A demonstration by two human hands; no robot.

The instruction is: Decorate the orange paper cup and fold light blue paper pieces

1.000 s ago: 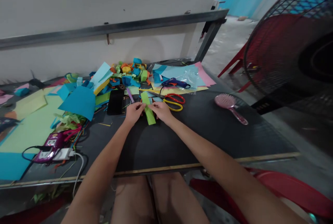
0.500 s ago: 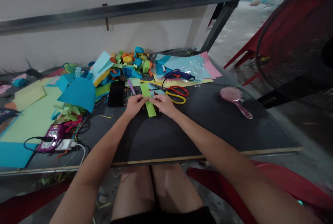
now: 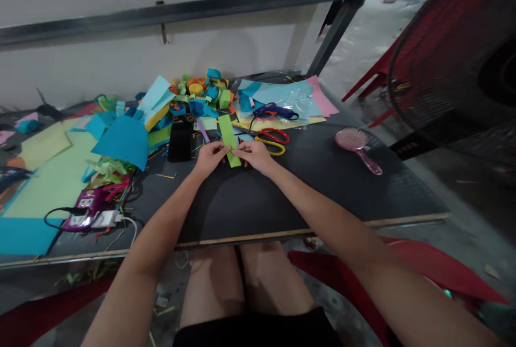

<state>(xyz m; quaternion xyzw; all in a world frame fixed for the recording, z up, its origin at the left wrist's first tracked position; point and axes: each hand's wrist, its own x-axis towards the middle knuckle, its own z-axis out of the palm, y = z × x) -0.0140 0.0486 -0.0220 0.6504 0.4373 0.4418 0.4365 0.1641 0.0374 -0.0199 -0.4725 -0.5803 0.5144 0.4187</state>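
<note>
A strip of lime-green paper (image 3: 228, 131) stands lengthwise between my two hands, above the dark table. My left hand (image 3: 211, 157) pinches its left edge with thumb and fingers. From the other side my right hand (image 3: 255, 156) grips its right edge, the two thumbs close together on the paper. Just beyond my right hand lie scissors (image 3: 273, 135) with one red and one yellow handle, their blades partly hidden behind the strip. A purple pen-like stick (image 3: 203, 131) and a black phone (image 3: 180, 142) rest near my left hand.
Folded paper pieces (image 3: 197, 89) are heaped at the back. A blue glue gun (image 3: 276, 111) lies on paper sheets. A pink hairbrush (image 3: 357, 145) is at right, beside a large fan (image 3: 455, 67). A purple power strip (image 3: 86, 208) with cords sits at left.
My hands now hold the green strip nearer its lower end, so more of it shows above my fingers. The whole view has shifted slightly.
</note>
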